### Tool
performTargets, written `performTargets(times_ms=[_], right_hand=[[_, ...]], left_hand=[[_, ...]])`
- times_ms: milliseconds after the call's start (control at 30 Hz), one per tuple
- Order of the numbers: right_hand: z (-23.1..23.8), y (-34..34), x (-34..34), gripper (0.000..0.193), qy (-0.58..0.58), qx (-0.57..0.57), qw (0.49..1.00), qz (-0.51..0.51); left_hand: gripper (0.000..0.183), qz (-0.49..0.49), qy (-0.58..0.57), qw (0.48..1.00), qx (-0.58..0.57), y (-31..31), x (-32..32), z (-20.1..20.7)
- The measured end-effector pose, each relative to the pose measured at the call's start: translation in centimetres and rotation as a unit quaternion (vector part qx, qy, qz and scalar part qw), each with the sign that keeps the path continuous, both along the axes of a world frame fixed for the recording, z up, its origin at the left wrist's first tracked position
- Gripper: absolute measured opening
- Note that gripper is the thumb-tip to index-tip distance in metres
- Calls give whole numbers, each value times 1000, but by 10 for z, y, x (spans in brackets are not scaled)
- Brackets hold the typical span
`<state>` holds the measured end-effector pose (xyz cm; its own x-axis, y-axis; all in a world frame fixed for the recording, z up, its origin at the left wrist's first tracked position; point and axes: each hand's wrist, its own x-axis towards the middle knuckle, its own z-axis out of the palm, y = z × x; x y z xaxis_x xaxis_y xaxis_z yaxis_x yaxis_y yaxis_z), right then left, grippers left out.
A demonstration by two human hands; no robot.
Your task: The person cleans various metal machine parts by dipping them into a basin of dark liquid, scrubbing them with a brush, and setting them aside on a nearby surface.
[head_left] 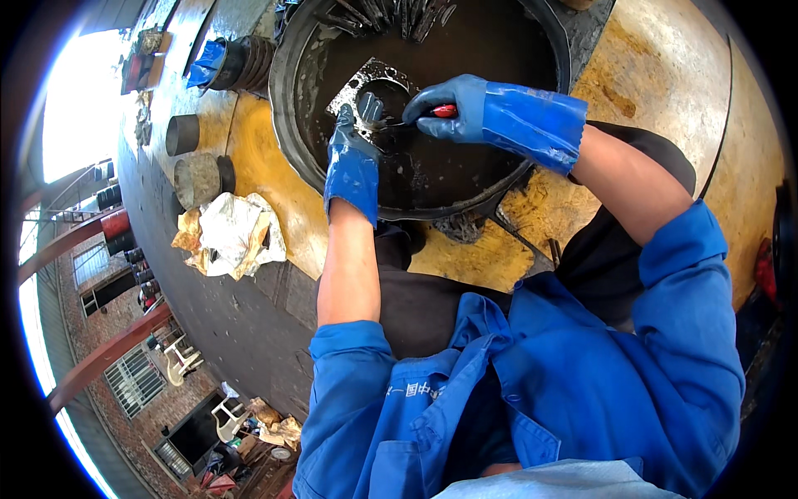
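My left hand [353, 150], in a blue rubber glove, grips a wet, square-edged metal plate [363, 76] by its near edge. The plate has a large round opening and smaller holes; some of my fingers show inside the opening. My right hand [457, 108], gloved alike, is closed around a tool with a red handle [445, 111]. Its thin working end reaches toward the plate's near right edge; its exact kind is unclear. Both hands are over a large round black basin [287, 125] of dark brown liquid. Several dark, narrow metal pieces [407, 17] lie at its far side.
Left of the basin lies a crumpled white and tan cloth [237, 237]. Beyond it are short metal cylinders [198, 180] and a stack of dark rings [245, 62]. Yellowish boards [278, 183] lie under the basin. White plastic chairs [181, 359] stand by a brick wall.
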<state>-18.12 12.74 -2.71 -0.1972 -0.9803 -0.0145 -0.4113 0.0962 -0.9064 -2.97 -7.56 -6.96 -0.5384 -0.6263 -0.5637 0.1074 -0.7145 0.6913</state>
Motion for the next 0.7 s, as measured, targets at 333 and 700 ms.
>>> performTargets(times_ms=[333, 700], right_hand=[[-5, 7, -24, 30, 305, 80, 949, 5], [2, 5, -51, 27, 294, 74, 941, -150]], left_hand=[[50, -108, -41, 990, -85, 14, 6, 5], [44, -404, -162, 679, -592, 29, -6, 0]])
